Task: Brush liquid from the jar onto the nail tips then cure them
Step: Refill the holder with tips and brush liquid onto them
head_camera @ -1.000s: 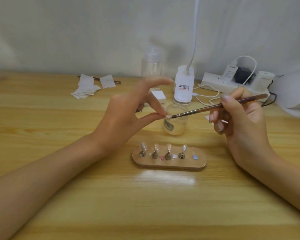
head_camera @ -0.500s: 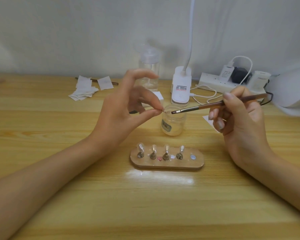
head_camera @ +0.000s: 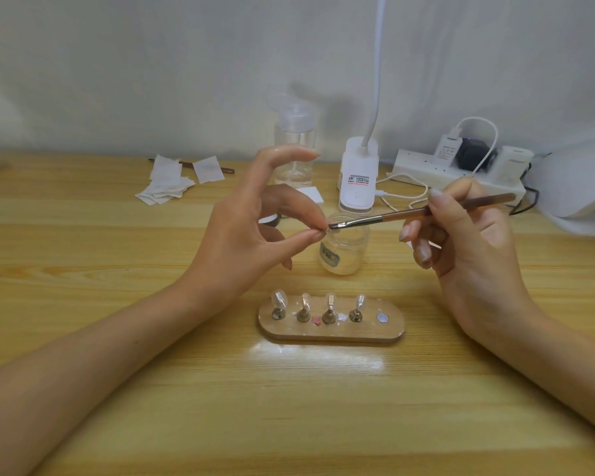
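Home nail-craft desk, wooden tabletop [head_camera: 83, 252], white curing lamp [head_camera: 577, 180], power strip [head_camera: 419, 166], nail-tip stand [head_camera: 330, 333]

Small clear jar [head_camera: 344, 250]: open top, upright, mid-table, label facing near-left, pale liquid inside. Brown brush [head_camera: 409, 214] w/ metal ferrule, nearly level above jar mouth, gripped by right hand [head_camera: 468, 242]. Its bristles point left, touching a tiny nail tip [head_camera: 325, 229] pinched btwn left hand's [head_camera: 244, 242] thumb & finger. Four clear nail tips [head_camera: 330, 300] stand on metal pegs in a row on oval wooden stand [head_camera: 389, 329], just near of jar. White curing lamp [head_camera: 577, 187] far right, partly cut off.
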`<control>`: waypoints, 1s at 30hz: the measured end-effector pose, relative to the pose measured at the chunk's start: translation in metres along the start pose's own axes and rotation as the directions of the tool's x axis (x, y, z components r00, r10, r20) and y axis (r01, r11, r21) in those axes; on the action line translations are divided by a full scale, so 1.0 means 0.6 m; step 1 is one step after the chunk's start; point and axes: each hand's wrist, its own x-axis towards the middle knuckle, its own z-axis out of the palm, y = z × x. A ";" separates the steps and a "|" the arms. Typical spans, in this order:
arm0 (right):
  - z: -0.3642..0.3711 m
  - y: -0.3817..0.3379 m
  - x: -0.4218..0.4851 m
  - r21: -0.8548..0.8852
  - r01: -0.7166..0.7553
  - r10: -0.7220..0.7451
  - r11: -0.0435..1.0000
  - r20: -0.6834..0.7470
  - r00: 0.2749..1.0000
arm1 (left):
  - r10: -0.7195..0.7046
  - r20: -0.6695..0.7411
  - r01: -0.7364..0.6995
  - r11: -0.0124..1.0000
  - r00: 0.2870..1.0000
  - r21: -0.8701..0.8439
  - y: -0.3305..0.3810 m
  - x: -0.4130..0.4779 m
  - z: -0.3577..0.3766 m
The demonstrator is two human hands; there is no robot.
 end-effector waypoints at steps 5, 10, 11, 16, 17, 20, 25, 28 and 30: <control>-0.008 0.001 0.002 -0.016 0.002 -0.003 1.000 -0.073 0.997 | -0.021 -0.009 0.021 0.999 1.000 -0.028 0.004 0.002 -0.001; -0.001 -0.002 0.001 0.004 0.045 -0.045 0.999 0.022 0.999 | -0.041 -0.008 0.040 0.998 0.999 -0.051 0.006 0.002 0.000; -0.002 -0.002 0.001 -0.008 0.042 -0.042 0.999 0.014 0.999 | -0.049 -0.010 0.048 0.997 0.999 -0.055 0.006 0.002 0.000; -0.025 -0.014 0.010 -0.083 0.060 -0.066 0.995 -0.068 0.995 | -0.109 -0.059 0.103 0.991 0.992 -0.089 0.016 0.005 -0.001; -0.034 -0.025 0.017 -0.108 0.082 -0.090 0.991 -0.069 0.994 | -0.105 -0.066 0.099 0.992 0.992 -0.084 0.023 0.006 -0.001; -0.071 -0.064 0.037 -0.292 0.198 -0.192 0.936 0.050 0.980 | -0.058 -0.041 0.056 0.998 0.997 -0.029 0.054 0.013 0.003; -0.151 -0.076 0.012 -0.791 0.536 -0.166 0.294 0.511 0.844 | -0.025 0.176 0.012 0.997 0.984 0.074 0.109 0.004 0.043; -0.178 -0.062 -0.024 -0.744 0.666 -0.009 -0.061 0.668 0.745 | -0.063 0.357 -0.019 0.975 0.932 0.222 0.121 -0.012 0.073; -0.190 -0.060 -0.037 -0.720 0.683 0.074 -0.126 0.679 0.730 | -0.054 0.414 -0.151 0.882 0.909 0.447 0.119 -0.014 0.089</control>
